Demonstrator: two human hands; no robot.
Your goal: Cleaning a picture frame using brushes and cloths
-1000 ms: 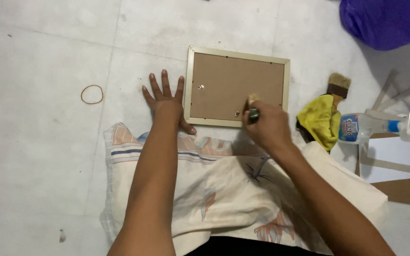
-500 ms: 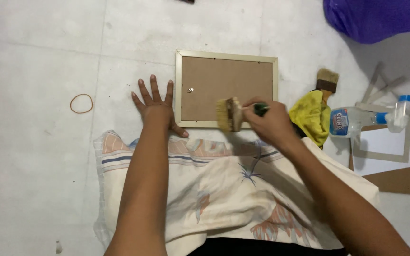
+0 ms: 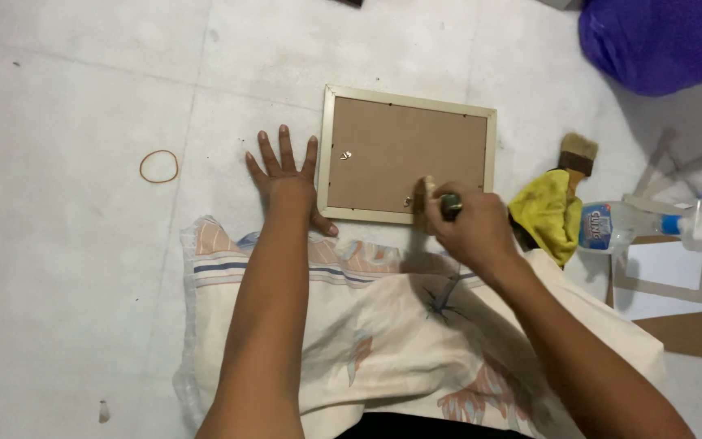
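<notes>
A picture frame (image 3: 406, 152) lies face down on the pale floor, its brown backing board up inside a cream border. My left hand (image 3: 288, 176) rests flat on the floor, fingers spread, beside the frame's left edge, thumb near its lower left corner. My right hand (image 3: 469, 229) grips a small brush (image 3: 431, 205) with a dark green handle. Its bristles touch the frame's lower edge.
A patterned cream cloth (image 3: 383, 325) covers my lap. At the right lie a yellow rag (image 3: 546, 215), a second paintbrush (image 3: 576, 157), a clear spray bottle (image 3: 652, 223) on its side, and card pieces (image 3: 672, 276). A rubber band (image 3: 159, 166) lies left. A purple bundle (image 3: 660, 41) is top right.
My right hand has swept the brush leftward along the frame's lower edge. The left hand stays flat on the floor beside the frame.
</notes>
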